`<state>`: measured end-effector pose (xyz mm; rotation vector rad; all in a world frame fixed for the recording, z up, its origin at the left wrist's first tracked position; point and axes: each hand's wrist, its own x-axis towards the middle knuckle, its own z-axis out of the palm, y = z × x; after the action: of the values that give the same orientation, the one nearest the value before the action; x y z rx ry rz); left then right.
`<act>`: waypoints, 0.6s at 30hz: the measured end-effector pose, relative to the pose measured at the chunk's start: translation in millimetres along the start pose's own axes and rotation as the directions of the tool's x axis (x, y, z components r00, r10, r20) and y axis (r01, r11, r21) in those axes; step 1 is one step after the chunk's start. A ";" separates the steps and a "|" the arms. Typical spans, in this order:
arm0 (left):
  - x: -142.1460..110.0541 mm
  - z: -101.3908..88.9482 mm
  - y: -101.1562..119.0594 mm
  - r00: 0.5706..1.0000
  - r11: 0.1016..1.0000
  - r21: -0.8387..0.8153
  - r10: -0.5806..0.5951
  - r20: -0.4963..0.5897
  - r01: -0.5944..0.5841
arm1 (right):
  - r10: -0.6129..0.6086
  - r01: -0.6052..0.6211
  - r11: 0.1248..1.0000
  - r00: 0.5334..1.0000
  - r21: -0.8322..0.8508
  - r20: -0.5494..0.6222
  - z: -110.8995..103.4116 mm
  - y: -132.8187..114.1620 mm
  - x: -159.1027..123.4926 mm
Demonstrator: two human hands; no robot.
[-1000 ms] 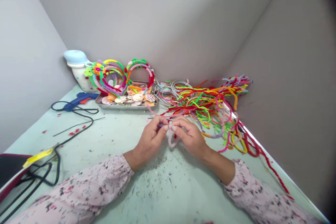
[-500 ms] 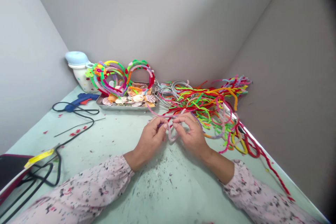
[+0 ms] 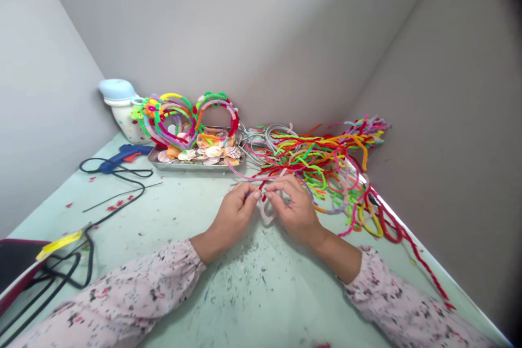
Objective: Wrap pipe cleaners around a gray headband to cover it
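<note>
A pale pink pipe cleaner [image 3: 267,218] hangs in a small loop between my two hands above the middle of the table. My left hand [image 3: 235,209] pinches one part of it between thumb and forefinger. Facing it, my right hand [image 3: 294,207] is closed in a pinch on the other side of the loop. The fingertips of both hands are close together, with a narrow gap between them. Some of the pipe cleaner is hidden behind my right fingers.
A metal tray [image 3: 196,169] of shells holds colourful pipe-cleaner headbands [image 3: 216,99]. Right of it spreads a pile of pipe cleaners [image 3: 310,155]. A blue glue gun [image 3: 122,156], black cable [image 3: 141,191] and white cup with blue lid [image 3: 122,106] are at the left. Walls enclose the table.
My right fingertips have moved slightly closer to the left ones, and the pink loop between them looks a little rounder. Everything else shifts slightly with the camera.
</note>
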<state>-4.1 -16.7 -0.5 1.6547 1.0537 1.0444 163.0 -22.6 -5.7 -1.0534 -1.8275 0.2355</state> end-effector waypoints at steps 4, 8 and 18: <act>1.9 0.3 0.1 0.999 0.991 -0.128 -0.048 0.010 0.049 | -0.061 0.062 0.997 0.998 -0.047 0.003 -0.4 1.9 -0.4; 1.6 0.9 -0.7 0.996 0.972 -0.219 -0.072 0.053 0.082 | -0.114 0.115 0.987 0.993 -0.110 0.018 0.3 2.9 -1.0; 1.3 -1.7 0.6 0.996 0.971 -0.238 -0.026 -0.081 0.006 | -0.119 0.093 0.978 0.984 -0.188 -0.133 -1.0 -1.4 -0.5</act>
<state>-5.2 -15.2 0.8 1.4178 0.9527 1.1892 163.1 -24.1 -4.7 -1.0646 -1.7920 -0.0713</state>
